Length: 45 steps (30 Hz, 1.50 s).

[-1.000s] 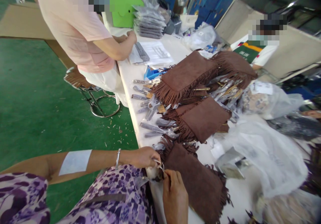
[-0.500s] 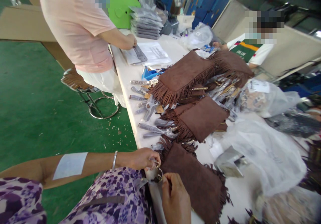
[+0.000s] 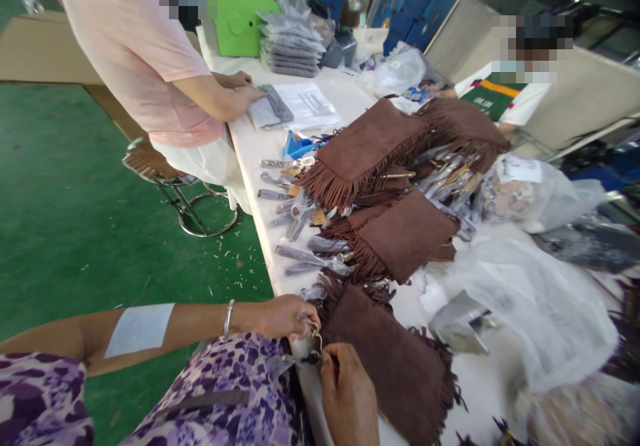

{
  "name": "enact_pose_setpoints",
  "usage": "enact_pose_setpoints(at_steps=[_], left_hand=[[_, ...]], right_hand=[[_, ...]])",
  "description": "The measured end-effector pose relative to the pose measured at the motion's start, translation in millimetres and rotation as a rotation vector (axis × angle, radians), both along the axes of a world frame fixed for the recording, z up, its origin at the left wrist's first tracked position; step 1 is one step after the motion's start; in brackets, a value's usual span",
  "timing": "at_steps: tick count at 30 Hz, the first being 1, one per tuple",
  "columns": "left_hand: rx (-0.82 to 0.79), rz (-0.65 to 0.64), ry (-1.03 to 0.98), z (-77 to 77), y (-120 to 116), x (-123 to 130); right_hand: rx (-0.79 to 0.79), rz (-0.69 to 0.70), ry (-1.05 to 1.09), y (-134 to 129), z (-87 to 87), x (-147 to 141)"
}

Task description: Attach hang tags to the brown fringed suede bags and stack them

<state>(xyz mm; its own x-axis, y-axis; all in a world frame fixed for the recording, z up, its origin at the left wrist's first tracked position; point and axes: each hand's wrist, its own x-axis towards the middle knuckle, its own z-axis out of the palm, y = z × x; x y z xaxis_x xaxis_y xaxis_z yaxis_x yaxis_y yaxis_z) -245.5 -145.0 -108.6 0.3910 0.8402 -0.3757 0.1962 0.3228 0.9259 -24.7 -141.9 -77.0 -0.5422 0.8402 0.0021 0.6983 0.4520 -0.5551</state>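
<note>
My left hand (image 3: 291,318) is closed around a gold-coloured metal clasp (image 3: 317,337), with clear plastic wrap showing at the fingers. Thumb and index finger of my right hand (image 3: 351,393) pinch the near end of the same clasp; the fingertips hide part of it. A bit of clear plastic (image 3: 281,364) hangs below the hands, against the patterned clothing. Just right of both hands, a brown fringed suede bag (image 3: 387,359) lies flat at the table edge. Whether the clasp is joined to this bag I cannot tell.
More brown fringed bags (image 3: 373,143) are piled further up the white table (image 3: 257,216), beside plastic-wrapped straps (image 3: 300,254). Clear plastic bags (image 3: 540,299) cover the right side. One co-worker (image 3: 145,66) stands at the far left by grey packets; another (image 3: 505,96) is across the table.
My hands stay almost in place, the right one shifting slightly at the clasp. The co-worker at the left has drawn a hand back along the grey packet and leaned left.
</note>
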Motion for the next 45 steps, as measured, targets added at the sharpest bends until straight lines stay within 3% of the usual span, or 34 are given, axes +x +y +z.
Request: enact_pose_setpoints(at_steps=[5,12,21,36,40,45], left_hand=[[0.077,-0.033,0.097,-2.8,2,-1],[0.099,-0.028,0.130,-10.2,4,0],[0.089,-0.028,0.175,-0.1,6,1],[0.049,-0.094,0.156,9.0,13,-3],[-0.019,-0.057,0.078,12.3,11,-3],[-0.245,0.003,-0.122,11.9,8,-1]], right_hand=[[-0.033,0.064,0.020,6,0.7,2],[-0.020,-0.027,-0.037,-1,-4.0,-8],[-0.009,0.017,0.011,-2,-9.9,-9],[0.001,-0.153,0.135,-9,-21.1,-21],[-0.003,-0.150,0.148,-10,-26.3,-20],[-0.005,-0.223,0.212,-15,-30.1,-24]])
